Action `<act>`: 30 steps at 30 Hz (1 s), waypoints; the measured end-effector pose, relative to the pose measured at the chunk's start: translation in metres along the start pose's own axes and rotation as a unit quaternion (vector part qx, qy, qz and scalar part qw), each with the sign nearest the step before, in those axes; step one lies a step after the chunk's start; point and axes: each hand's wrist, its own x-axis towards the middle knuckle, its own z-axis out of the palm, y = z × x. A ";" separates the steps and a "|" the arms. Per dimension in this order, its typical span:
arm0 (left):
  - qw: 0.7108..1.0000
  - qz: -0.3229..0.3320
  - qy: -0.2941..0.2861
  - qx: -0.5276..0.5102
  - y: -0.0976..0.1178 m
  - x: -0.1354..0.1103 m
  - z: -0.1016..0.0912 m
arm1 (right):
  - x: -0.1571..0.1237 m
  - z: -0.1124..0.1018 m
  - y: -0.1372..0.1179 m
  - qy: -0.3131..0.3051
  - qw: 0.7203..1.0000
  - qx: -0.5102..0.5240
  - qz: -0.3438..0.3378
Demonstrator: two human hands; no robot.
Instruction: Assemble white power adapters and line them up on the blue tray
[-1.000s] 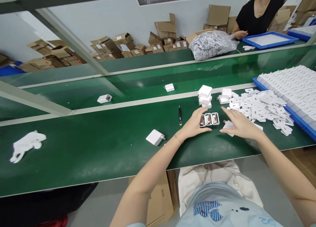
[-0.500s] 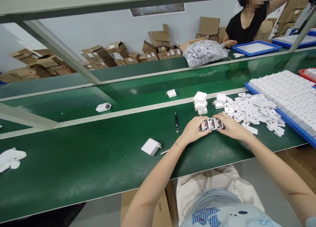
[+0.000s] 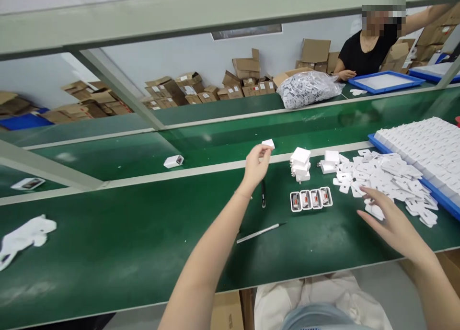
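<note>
Right hand (image 3: 393, 224): open, fingers spread, empty, low over the green bench (image 3: 108, 244) beside the heap of thin white covers (image 3: 388, 174).
Row of four open charger shells (image 3: 311, 199): resting on the bench between the hands.
Left hand (image 3: 257, 162): raised, pinching a white charger (image 3: 268, 143) at its edges. Judged light, rigid, smooth plastic; best gripped across opposite flat sides.

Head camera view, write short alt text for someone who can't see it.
The left hand pinches a small white plastic charger above the green conveyor belt; the open right hand hovers beside a pile of white flat plastic pieces.
</note>
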 end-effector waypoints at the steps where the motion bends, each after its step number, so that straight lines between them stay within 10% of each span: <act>1: 0.999 -0.017 0.007 0.028 -0.012 0.020 -0.001 | -0.014 0.000 0.011 0.025 0.999 -0.001 0.031; 9: 0.976 -0.040 -0.119 0.178 -0.055 0.116 0.062 | -0.081 0.025 0.051 0.150 0.986 -0.042 0.057; 20: 0.964 -0.064 -0.167 0.196 -0.054 0.118 0.069 | -0.051 0.018 0.025 0.195 0.969 -0.092 -0.117; 25: 0.971 -0.070 -0.141 0.179 -0.024 0.128 0.081 | -0.067 0.025 0.026 0.212 0.970 -0.081 -0.086; 30: 0.980 -0.105 -0.131 0.102 -0.018 0.106 0.050 | -0.069 -0.002 0.046 0.232 0.971 -0.042 0.028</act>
